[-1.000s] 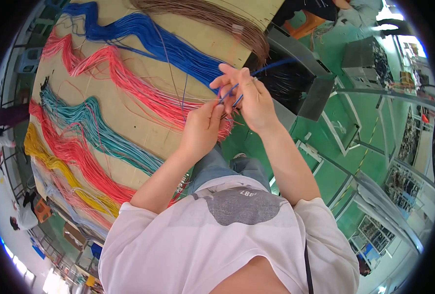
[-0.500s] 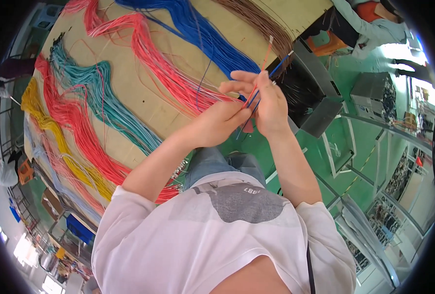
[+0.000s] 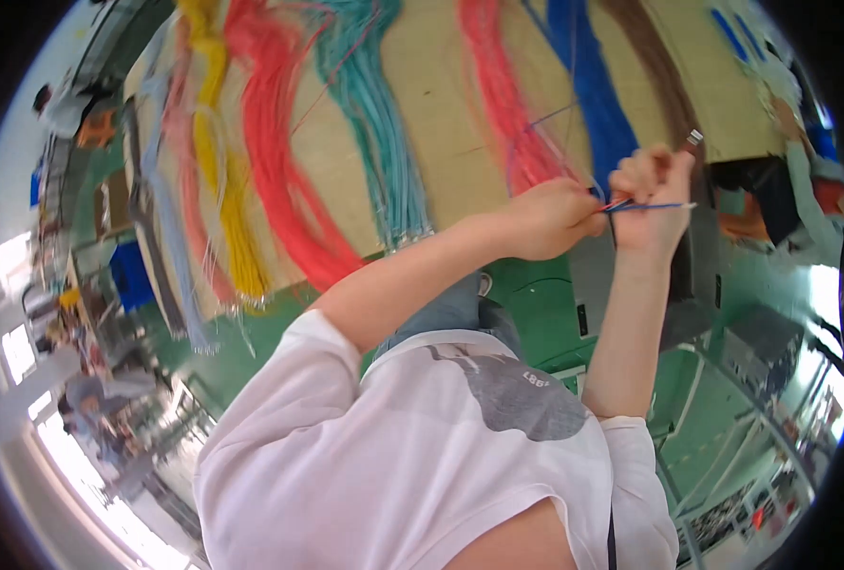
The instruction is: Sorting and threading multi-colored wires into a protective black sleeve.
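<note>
My left hand [image 3: 557, 218] is closed, its fingers pinching thin wires beside my right hand. A blue wire [image 3: 664, 206] runs from there across my right palm and ends in a pale tip. Next to it a short piece of red wire [image 3: 617, 203] shows between the hands. My right hand [image 3: 652, 201] has curled fingers and a raised thumb, closed around these wires. Just past the thumb are pale metal tips on a brown end [image 3: 693, 142]; whether my thumb touches it, I cannot tell. Behind my hands lie a blue wire bundle [image 3: 597, 95] and a pinkish-red bundle [image 3: 502, 85].
On the wooden table [image 3: 441, 57] lie more wire bundles: brown [image 3: 659, 52], teal [image 3: 374, 123], red [image 3: 275, 142] and yellow [image 3: 218, 152]. A dark grey metal box [image 3: 593, 285] stands by the table edge under my right forearm. Another person's arm [image 3: 797, 161] is at the far right.
My view has turned, and both hands appear further right. The blue wire, which stuck up between the fingers, now points right across my palm. The red wire's long upper end no longer shows.
</note>
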`<state>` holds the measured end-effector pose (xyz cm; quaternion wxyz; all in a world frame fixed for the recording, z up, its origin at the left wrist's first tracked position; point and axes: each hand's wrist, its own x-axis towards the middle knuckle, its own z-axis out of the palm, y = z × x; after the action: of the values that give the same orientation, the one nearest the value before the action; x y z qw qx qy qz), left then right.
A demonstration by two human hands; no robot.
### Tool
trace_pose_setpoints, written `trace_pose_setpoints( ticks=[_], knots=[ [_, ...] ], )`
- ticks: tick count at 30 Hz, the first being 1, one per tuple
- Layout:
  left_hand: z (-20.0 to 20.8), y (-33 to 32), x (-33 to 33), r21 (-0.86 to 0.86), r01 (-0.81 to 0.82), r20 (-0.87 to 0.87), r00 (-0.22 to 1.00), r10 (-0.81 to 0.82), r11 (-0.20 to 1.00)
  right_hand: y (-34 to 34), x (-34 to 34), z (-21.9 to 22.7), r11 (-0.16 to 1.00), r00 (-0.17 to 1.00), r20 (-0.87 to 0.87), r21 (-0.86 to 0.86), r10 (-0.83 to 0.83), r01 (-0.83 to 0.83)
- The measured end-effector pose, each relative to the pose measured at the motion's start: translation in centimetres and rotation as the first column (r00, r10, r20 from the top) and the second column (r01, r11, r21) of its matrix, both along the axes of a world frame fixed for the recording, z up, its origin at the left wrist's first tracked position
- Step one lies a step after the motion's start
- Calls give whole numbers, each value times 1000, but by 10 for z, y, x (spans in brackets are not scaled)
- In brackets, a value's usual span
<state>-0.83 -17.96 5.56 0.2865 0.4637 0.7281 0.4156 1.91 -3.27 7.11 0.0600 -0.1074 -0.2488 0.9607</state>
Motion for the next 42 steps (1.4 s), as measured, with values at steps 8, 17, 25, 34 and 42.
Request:
trace_pose_setpoints(
  ticks=[8, 17, 25, 34, 42],
  knots=[
    [0, -10, 12, -51, -408, 277, 872, 405, 912, -62, -10, 2, 635, 949, 59, 756, -310, 160],
    [-108, -159, -42, 249, -719, -374, 546, 750, 649, -94, 18, 24, 871, 977, 19, 449, 213, -199],
    [-133, -230, -150, -270, -856, 0, 458, 889, 441, -185, -21, -30, 840, 884, 396, 368, 246, -399],
    [-26, -226, -75, -233, -944, 971, -212, 113, 235, -254, -81, -43, 861, 771, 588, 235, 243, -450],
    [-4, -258, -76, -91, -915, 980, -152, -127, 392, -268, -94, -60, 678, 454, 814, 104, 363, -728]
  ],
)
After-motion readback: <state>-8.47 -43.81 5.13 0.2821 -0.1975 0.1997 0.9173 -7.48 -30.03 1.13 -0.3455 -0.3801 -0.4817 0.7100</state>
